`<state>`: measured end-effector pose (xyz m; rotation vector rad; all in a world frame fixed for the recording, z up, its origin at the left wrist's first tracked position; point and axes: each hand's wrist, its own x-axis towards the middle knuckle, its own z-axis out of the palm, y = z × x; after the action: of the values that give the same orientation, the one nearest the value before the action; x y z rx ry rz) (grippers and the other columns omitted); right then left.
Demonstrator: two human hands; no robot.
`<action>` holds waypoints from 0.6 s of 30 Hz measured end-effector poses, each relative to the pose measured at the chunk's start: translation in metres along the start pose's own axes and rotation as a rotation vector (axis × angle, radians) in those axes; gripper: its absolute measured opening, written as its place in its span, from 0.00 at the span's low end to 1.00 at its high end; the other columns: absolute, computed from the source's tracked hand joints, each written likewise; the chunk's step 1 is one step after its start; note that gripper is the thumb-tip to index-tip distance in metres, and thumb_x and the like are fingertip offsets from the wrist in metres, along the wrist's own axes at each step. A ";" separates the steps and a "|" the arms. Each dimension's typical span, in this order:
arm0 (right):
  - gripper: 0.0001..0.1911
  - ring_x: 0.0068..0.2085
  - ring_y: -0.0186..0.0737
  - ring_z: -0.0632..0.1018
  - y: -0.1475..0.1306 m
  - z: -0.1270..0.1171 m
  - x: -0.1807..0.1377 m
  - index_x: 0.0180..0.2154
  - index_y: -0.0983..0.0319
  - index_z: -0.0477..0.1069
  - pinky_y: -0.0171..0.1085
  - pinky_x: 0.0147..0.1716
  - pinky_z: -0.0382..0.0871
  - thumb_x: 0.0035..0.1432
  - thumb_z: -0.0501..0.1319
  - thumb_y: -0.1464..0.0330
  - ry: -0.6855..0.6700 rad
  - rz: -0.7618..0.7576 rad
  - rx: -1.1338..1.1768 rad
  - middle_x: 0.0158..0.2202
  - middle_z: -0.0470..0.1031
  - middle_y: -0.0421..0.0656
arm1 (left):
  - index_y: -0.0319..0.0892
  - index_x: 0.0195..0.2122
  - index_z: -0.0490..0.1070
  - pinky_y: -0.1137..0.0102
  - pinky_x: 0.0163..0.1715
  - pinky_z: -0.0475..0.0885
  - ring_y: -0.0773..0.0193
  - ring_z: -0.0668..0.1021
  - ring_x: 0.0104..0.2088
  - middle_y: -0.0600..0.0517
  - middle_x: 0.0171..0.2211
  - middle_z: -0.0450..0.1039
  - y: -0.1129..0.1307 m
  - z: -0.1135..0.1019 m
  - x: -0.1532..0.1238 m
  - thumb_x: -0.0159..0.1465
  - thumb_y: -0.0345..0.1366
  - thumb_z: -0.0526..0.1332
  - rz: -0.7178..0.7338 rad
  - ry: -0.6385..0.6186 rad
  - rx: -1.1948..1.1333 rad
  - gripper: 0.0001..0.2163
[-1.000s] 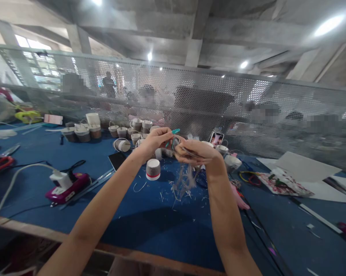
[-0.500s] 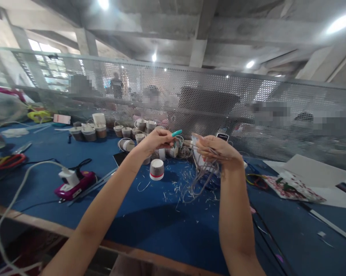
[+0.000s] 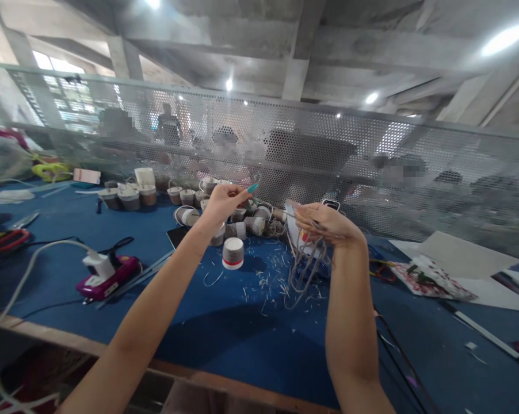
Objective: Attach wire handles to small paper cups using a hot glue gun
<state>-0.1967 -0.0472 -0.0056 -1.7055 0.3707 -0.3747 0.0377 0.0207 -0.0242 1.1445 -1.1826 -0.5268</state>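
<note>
My left hand [image 3: 223, 202] is raised over the blue table [image 3: 225, 333], its fingers pinched on a thin grey cord whose end I can barely make out. My right hand [image 3: 324, 223] is closed on a bundle of grey cord loops [image 3: 305, 270] that hang below it to the tabletop. A taut strand runs between the two hands. A small grey cup with a red and white band [image 3: 233, 253] stands on the table just under my left wrist. More small cups with wire handles [image 3: 251, 223] lie behind the hands.
A pink device with a white plug and cable [image 3: 106, 276] sits at the left. Rows of cups [image 3: 130, 196] line the perforated metal screen [image 3: 371, 167]. Cord snippets [image 3: 268, 282] litter the middle. A phone [image 3: 331, 204], white boards [image 3: 458, 256] and printed paper [image 3: 427, 279] lie to the right. People sit behind the screen.
My hands have drawn apart, the left moving up and away to the left. The cord bundle, blurred and tangled before, now hangs in clear loops from my right hand.
</note>
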 end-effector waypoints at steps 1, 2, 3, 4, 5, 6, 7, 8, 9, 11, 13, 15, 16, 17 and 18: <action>0.25 0.12 0.23 0.48 0.001 0.001 0.002 0.17 0.62 0.56 0.28 0.10 0.42 0.63 0.55 0.58 0.011 0.007 0.003 0.11 0.52 0.31 | 0.38 0.20 0.70 0.76 0.22 0.65 0.73 0.68 0.19 0.54 0.17 0.67 -0.003 0.000 0.002 0.52 0.39 0.68 0.022 0.029 0.008 0.12; 0.24 0.12 0.23 0.47 0.002 0.002 0.004 0.17 0.61 0.56 0.28 0.09 0.42 0.63 0.55 0.58 0.024 0.013 0.009 0.11 0.51 0.31 | 0.38 0.20 0.70 0.76 0.22 0.64 0.73 0.68 0.19 0.55 0.16 0.66 -0.006 0.000 0.004 0.52 0.39 0.67 0.045 0.059 0.019 0.11; 0.24 0.12 0.23 0.47 0.002 0.004 0.006 0.18 0.61 0.56 0.27 0.09 0.41 0.62 0.55 0.58 0.034 0.020 0.015 0.11 0.51 0.31 | 0.38 0.20 0.70 0.76 0.21 0.64 0.73 0.67 0.18 0.55 0.16 0.65 -0.009 0.000 0.005 0.52 0.38 0.67 0.068 0.087 0.031 0.11; 0.23 0.12 0.23 0.47 0.002 0.005 0.007 0.18 0.61 0.56 0.27 0.09 0.41 0.62 0.56 0.59 0.041 0.030 0.019 0.12 0.51 0.31 | 0.38 0.20 0.70 0.76 0.21 0.63 0.73 0.67 0.18 0.56 0.16 0.65 -0.012 -0.001 0.007 0.52 0.38 0.66 0.090 0.111 0.040 0.10; 0.23 0.12 0.23 0.47 0.002 0.007 0.008 0.18 0.61 0.56 0.27 0.09 0.42 0.62 0.56 0.59 0.045 0.042 0.019 0.12 0.52 0.31 | 0.38 0.20 0.70 0.76 0.20 0.62 0.73 0.67 0.18 0.56 0.16 0.65 -0.015 -0.001 0.010 0.53 0.39 0.66 0.110 0.135 0.048 0.10; 0.23 0.13 0.22 0.47 0.002 0.008 0.008 0.19 0.61 0.56 0.27 0.09 0.42 0.62 0.56 0.59 0.046 0.050 0.019 0.12 0.52 0.31 | 0.38 0.20 0.70 0.76 0.20 0.61 0.73 0.67 0.18 0.56 0.16 0.65 -0.017 -0.002 0.012 0.53 0.39 0.65 0.128 0.161 0.060 0.10; 0.23 0.13 0.22 0.48 0.001 0.007 0.007 0.19 0.61 0.56 0.26 0.09 0.42 0.61 0.57 0.59 0.044 0.053 0.019 0.12 0.52 0.31 | 0.38 0.20 0.70 0.76 0.19 0.60 0.72 0.66 0.18 0.56 0.16 0.65 -0.020 -0.005 0.014 0.53 0.39 0.65 0.145 0.199 0.075 0.10; 0.23 0.13 0.22 0.48 0.001 0.006 0.005 0.19 0.61 0.56 0.26 0.09 0.43 0.61 0.58 0.59 0.043 0.049 0.020 0.13 0.51 0.31 | 0.38 0.20 0.70 0.76 0.19 0.59 0.73 0.66 0.18 0.56 0.16 0.65 -0.022 -0.008 0.017 0.53 0.38 0.65 0.160 0.256 0.091 0.10; 0.23 0.13 0.22 0.48 0.000 0.004 0.002 0.18 0.61 0.55 0.26 0.09 0.43 0.60 0.58 0.58 0.045 0.042 0.021 0.13 0.51 0.31 | 0.38 0.20 0.70 0.76 0.18 0.58 0.73 0.65 0.18 0.56 0.15 0.64 -0.024 -0.013 0.021 0.53 0.37 0.64 0.174 0.328 0.106 0.09; 0.24 0.13 0.22 0.48 -0.002 -0.002 -0.008 0.18 0.61 0.55 0.26 0.09 0.43 0.60 0.58 0.57 0.075 0.020 0.022 0.13 0.51 0.31 | 0.39 0.20 0.69 0.77 0.18 0.57 0.74 0.63 0.17 0.57 0.15 0.63 -0.028 -0.028 0.028 0.53 0.36 0.63 0.182 0.501 0.097 0.09; 0.24 0.14 0.23 0.48 -0.003 -0.010 -0.019 0.18 0.61 0.55 0.26 0.09 0.45 0.60 0.58 0.57 0.124 -0.011 0.023 0.12 0.50 0.31 | 0.39 0.19 0.68 0.77 0.18 0.57 0.74 0.63 0.17 0.58 0.15 0.62 -0.032 -0.046 0.035 0.55 0.36 0.61 0.154 0.588 0.035 0.10; 0.24 0.14 0.23 0.48 -0.004 -0.016 -0.029 0.18 0.61 0.56 0.25 0.10 0.45 0.59 0.59 0.57 0.157 -0.034 0.028 0.12 0.49 0.31 | 0.40 0.18 0.66 0.76 0.17 0.57 0.73 0.62 0.15 0.58 0.13 0.59 -0.038 -0.061 0.041 0.57 0.37 0.59 0.120 0.620 -0.001 0.12; 0.24 0.14 0.23 0.48 -0.004 -0.019 -0.033 0.18 0.61 0.57 0.25 0.10 0.45 0.59 0.59 0.57 0.163 -0.043 0.031 0.12 0.49 0.31 | 0.40 0.16 0.64 0.76 0.17 0.56 0.73 0.60 0.15 0.59 0.12 0.56 -0.041 -0.065 0.044 0.58 0.38 0.58 0.116 0.624 0.025 0.15; 0.24 0.14 0.23 0.48 -0.004 -0.020 -0.035 0.18 0.61 0.57 0.25 0.09 0.45 0.59 0.59 0.57 0.160 -0.048 0.034 0.12 0.49 0.31 | 0.41 0.14 0.62 0.75 0.17 0.55 0.73 0.59 0.14 0.59 0.11 0.53 -0.045 -0.067 0.045 0.59 0.40 0.56 0.124 0.617 0.078 0.17; 0.24 0.14 0.22 0.48 -0.004 -0.021 -0.036 0.17 0.61 0.57 0.25 0.09 0.45 0.58 0.60 0.57 0.155 -0.051 0.035 0.12 0.50 0.31 | 0.41 0.14 0.61 0.75 0.17 0.56 0.72 0.60 0.15 0.59 0.11 0.53 -0.048 -0.066 0.046 0.59 0.41 0.56 0.129 0.584 0.144 0.18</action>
<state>-0.2377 -0.0490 0.0007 -1.6590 0.4314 -0.5501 0.1250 -0.0089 -0.0437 1.2244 -0.7821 0.0044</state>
